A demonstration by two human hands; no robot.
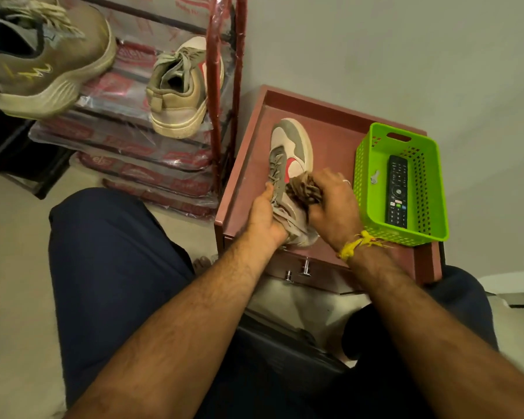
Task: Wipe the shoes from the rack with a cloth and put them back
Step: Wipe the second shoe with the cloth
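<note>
A grey-and-white sneaker (291, 146) with a red side mark lies on the small reddish-brown table (330, 122), toe pointing away from me. My left hand (265, 214) grips its heel and laces. My right hand (333, 204) presses a crumpled brown cloth (304, 189) against the shoe's side. Its matching sneaker (180, 95) stands on the plastic-wrapped red shoe rack (224, 86) to the left. A larger olive sneaker (43, 62) sits on a higher shelf at the top left.
A green plastic basket (372, 164) holding a black remote (397, 195) stands on the table's right side, close to my right hand. A grey wall rises behind. My knees in dark trousers flank the table; drawer knobs (298, 272) face me.
</note>
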